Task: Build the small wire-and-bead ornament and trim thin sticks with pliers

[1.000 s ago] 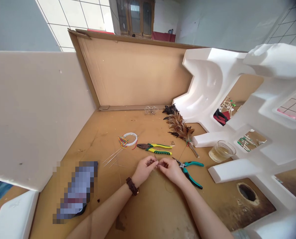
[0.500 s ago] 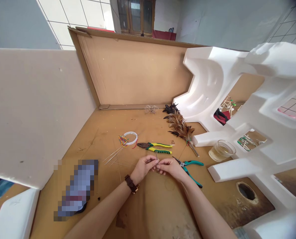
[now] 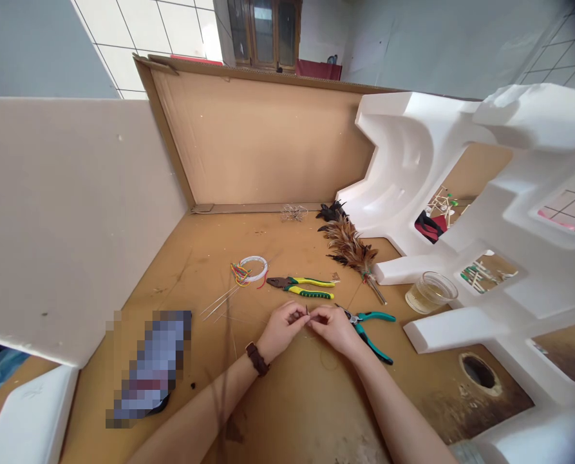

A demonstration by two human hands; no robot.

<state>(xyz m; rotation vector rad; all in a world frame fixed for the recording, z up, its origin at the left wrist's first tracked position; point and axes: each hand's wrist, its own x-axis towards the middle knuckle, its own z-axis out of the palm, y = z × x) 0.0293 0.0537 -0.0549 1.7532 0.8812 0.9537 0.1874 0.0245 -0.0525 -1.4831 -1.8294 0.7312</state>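
Note:
My left hand [image 3: 287,322], with a brown strap on its wrist, is closed in a pinch near the middle of the table. My right hand [image 3: 333,325] pinches from the other side, its fingertips meeting the left ones. A short dark end of thin wire [image 3: 307,310] sticks up between the fingertips; the rest is hidden. Just beyond the hands lie pliers [image 3: 311,281] with yellow-green handles. Teal-handled pliers [image 3: 367,325] rest open beside my right hand. To the left, several straight thin wires [image 3: 219,303] lie near a white ring [image 3: 255,269] with coloured threads.
A feather duster [image 3: 348,241] lies at the back right. A glass bowl of liquid [image 3: 431,293] stands by the white foam frame [image 3: 398,154] on the right. A tangle of wire [image 3: 294,212] sits at the cardboard wall [image 3: 268,138]. A pixelated object [image 3: 154,364] is at left.
Both hands have turned slightly, and the fingertips have come closer together. Less of the wire shows above them now. The tools on the table have stayed put.

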